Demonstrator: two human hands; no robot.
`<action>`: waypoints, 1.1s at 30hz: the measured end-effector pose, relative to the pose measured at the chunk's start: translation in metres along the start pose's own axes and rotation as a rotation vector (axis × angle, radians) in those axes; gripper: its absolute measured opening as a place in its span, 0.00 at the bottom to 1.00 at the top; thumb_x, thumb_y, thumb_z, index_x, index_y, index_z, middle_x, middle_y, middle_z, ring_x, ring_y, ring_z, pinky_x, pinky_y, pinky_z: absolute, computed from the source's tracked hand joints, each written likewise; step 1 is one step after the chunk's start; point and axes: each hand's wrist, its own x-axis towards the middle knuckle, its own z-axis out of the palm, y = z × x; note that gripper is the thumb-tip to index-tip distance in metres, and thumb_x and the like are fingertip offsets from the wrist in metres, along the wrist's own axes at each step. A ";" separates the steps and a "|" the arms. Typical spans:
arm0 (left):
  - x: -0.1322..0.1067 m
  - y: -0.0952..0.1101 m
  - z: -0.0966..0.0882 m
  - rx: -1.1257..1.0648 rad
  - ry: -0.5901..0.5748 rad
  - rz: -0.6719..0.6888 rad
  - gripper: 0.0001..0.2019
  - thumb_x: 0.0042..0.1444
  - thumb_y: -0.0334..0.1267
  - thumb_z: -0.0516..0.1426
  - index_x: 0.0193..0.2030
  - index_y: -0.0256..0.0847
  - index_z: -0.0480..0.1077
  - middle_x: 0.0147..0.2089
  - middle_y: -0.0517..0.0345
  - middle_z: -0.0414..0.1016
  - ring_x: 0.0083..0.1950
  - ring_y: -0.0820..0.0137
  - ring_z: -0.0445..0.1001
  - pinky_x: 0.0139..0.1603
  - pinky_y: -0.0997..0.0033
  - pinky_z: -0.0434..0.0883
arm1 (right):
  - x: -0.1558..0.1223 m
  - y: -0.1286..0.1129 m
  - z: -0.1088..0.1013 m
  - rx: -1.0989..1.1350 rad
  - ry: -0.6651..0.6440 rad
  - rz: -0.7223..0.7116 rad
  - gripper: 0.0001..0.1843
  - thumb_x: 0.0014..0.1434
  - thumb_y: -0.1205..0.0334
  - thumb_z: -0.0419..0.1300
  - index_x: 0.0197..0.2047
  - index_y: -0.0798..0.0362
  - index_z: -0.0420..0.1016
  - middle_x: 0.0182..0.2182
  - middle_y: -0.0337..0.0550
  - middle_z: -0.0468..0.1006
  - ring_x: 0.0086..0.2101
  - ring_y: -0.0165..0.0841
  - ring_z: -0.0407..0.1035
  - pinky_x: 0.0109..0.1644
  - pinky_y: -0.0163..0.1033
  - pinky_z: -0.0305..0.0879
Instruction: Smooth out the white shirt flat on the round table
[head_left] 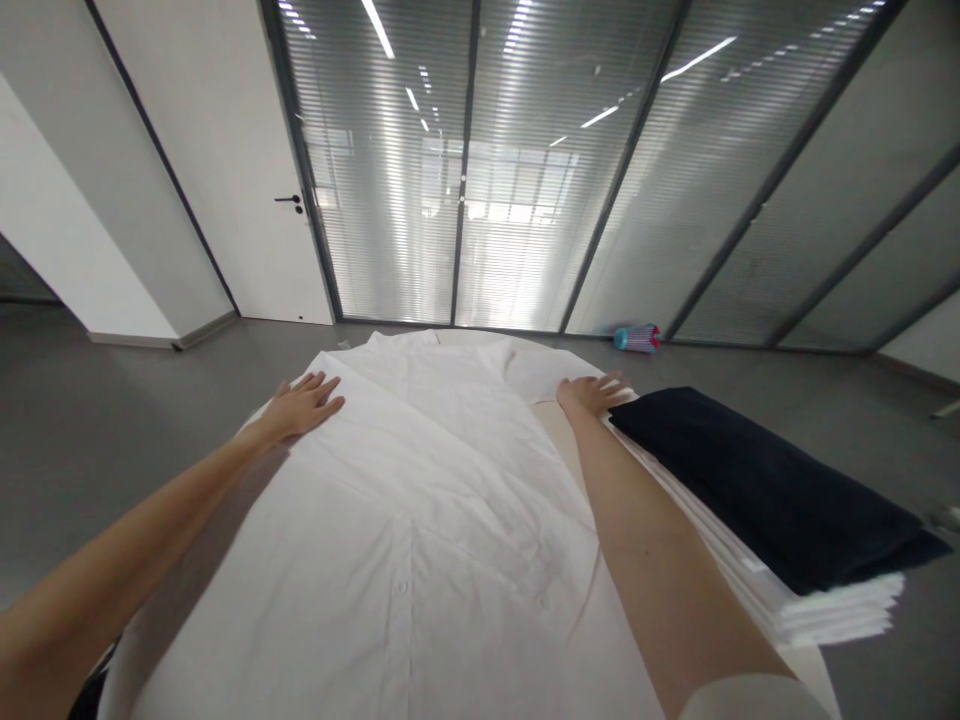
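Note:
A white button-front shirt (420, 500) lies spread flat on a pale table, collar at the far end. My left hand (304, 405) rests palm down on its left shoulder area with the fingers stretched out. My right hand (592, 392) lies flat on the shirt's far right part, fingers extended, right beside a stack of folded garments. Neither hand holds anything.
On the right, a stack of folded white garments (825, 605) is topped by a folded dark navy one (765, 485). A bare strip of the table (559, 435) shows beside my right arm. Grey floor surrounds it. A blue-and-pink bottle (637, 338) lies by the glass wall; a white door (247, 180) stands at left.

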 end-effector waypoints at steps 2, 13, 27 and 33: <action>-0.002 0.017 -0.005 0.036 0.062 0.000 0.32 0.66 0.58 0.42 0.72 0.44 0.57 0.75 0.46 0.51 0.75 0.48 0.48 0.69 0.35 0.46 | -0.003 -0.009 0.002 -0.047 0.050 -0.218 0.35 0.66 0.54 0.51 0.70 0.65 0.57 0.73 0.61 0.39 0.70 0.57 0.31 0.70 0.64 0.30; -0.005 0.085 0.006 -0.134 0.004 0.069 0.34 0.63 0.64 0.42 0.73 0.58 0.51 0.76 0.56 0.47 0.74 0.38 0.44 0.65 0.27 0.42 | -0.044 -0.065 0.017 -0.077 -0.399 -0.557 0.45 0.66 0.32 0.34 0.74 0.56 0.47 0.73 0.56 0.42 0.70 0.50 0.37 0.70 0.56 0.33; -0.008 0.084 0.005 -0.128 0.012 0.058 0.34 0.64 0.63 0.42 0.74 0.56 0.51 0.76 0.56 0.46 0.74 0.39 0.44 0.66 0.28 0.42 | 0.003 -0.022 0.004 0.112 0.041 0.003 0.32 0.69 0.55 0.44 0.72 0.62 0.53 0.72 0.63 0.45 0.70 0.56 0.37 0.69 0.64 0.36; -0.008 0.084 0.005 -0.147 0.010 0.063 0.34 0.63 0.64 0.43 0.73 0.56 0.52 0.76 0.56 0.47 0.75 0.40 0.44 0.67 0.29 0.41 | 0.019 0.004 0.001 0.091 -0.070 0.171 0.29 0.67 0.64 0.49 0.68 0.67 0.61 0.68 0.74 0.52 0.68 0.60 0.45 0.65 0.72 0.43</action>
